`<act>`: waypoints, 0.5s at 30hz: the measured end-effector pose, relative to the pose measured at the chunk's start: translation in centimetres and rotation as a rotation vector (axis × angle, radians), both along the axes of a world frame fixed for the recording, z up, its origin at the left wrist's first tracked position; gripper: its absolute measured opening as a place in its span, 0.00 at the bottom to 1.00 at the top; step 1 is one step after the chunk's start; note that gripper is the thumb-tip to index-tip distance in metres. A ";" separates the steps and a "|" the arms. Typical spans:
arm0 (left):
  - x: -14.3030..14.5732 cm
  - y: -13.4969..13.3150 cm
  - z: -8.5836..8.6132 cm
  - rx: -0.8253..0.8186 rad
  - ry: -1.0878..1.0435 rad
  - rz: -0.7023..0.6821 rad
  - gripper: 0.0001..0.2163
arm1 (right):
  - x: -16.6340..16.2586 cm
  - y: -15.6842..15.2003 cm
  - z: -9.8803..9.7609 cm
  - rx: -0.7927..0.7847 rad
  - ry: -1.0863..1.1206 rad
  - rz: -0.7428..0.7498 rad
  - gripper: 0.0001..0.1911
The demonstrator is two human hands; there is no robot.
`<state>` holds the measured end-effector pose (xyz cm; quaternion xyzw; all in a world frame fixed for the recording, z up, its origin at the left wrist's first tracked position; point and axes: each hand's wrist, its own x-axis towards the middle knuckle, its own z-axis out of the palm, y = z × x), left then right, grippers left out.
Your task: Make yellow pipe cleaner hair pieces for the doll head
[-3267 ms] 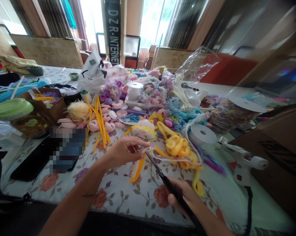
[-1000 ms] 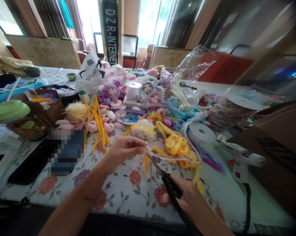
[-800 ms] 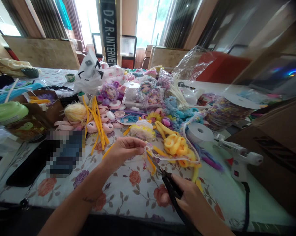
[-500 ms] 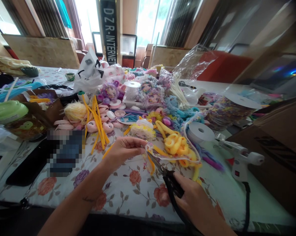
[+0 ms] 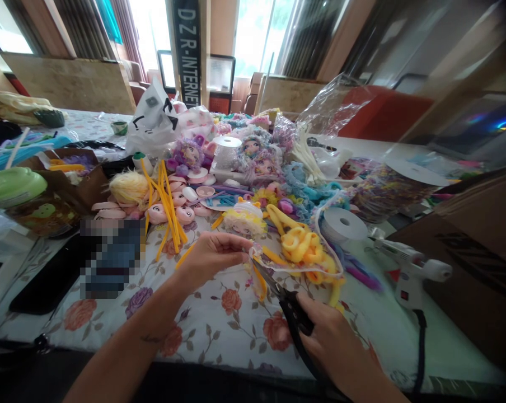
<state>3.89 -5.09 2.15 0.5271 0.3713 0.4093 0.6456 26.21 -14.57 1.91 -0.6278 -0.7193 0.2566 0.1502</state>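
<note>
My left hand (image 5: 211, 257) is closed in a pinch on a small piece of lace trim (image 5: 259, 254) with a short yellow pipe cleaner (image 5: 260, 280) hanging from it. Black scissors (image 5: 289, 310) are gripped in my right hand (image 5: 335, 350), with their blades pointing up-left to the trim at my left fingertips. A white lace ribbon (image 5: 315, 268) loops from the trim round a heap of curled yellow pipe cleaners (image 5: 301, 246).
A white glue gun (image 5: 408, 268) with a black cord lies to the right, beside a ribbon spool (image 5: 341, 224). Doll heads (image 5: 181, 212), straight yellow pipe cleaners (image 5: 167, 207), a green-lidded jar (image 5: 13, 187) and a cardboard box (image 5: 483, 246) crowd the flowered tablecloth (image 5: 219, 330).
The long yellow pipe cleaner that hung from my left hand is now a short piece. My right hand slid the scissors up and left toward the trim.
</note>
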 end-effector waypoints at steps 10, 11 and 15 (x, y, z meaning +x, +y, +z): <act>0.0 0.0 -0.3 0.000 -0.011 -0.027 0.11 | 0.2 -0.1 -0.1 -0.122 0.212 0.046 0.09; 0.0 0.0 -0.3 0.002 -0.010 -0.030 0.11 | 0.2 -0.1 -0.1 -0.128 0.222 0.050 0.09; -0.1 0.0 -0.4 0.006 -0.025 -0.047 0.11 | 0.3 -0.2 -0.2 -0.126 0.238 0.062 0.08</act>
